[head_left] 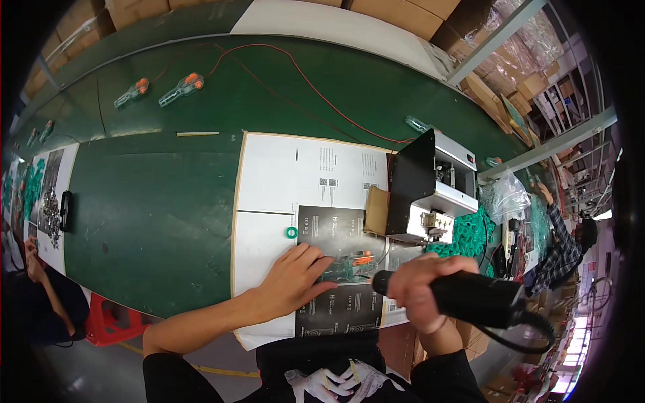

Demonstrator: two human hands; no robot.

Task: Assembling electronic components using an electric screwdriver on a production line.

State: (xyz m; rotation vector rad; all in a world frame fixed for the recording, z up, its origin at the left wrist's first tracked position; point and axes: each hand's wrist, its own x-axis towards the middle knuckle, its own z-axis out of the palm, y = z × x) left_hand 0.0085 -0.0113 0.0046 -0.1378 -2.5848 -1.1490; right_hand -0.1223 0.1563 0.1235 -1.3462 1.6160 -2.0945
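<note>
My right hand (422, 285) grips a black corded power tool (470, 295), its tip pointing left toward a clear green part with orange pieces (353, 263) that lies on a dark printed sheet (334, 232). My left hand (292, 282) lies flat on that sheet with fingers spread, fingertips touching the left end of the part. A small green ring (291, 232) rests on the white sheet (302, 174) just above my left hand.
A black and white box-shaped machine (430, 188) stands to the right, with a pile of green rings (470, 232) beside it. Two more clear green parts (180, 88) and a red wire (302, 77) lie on the green table (148, 201). People work at both sides.
</note>
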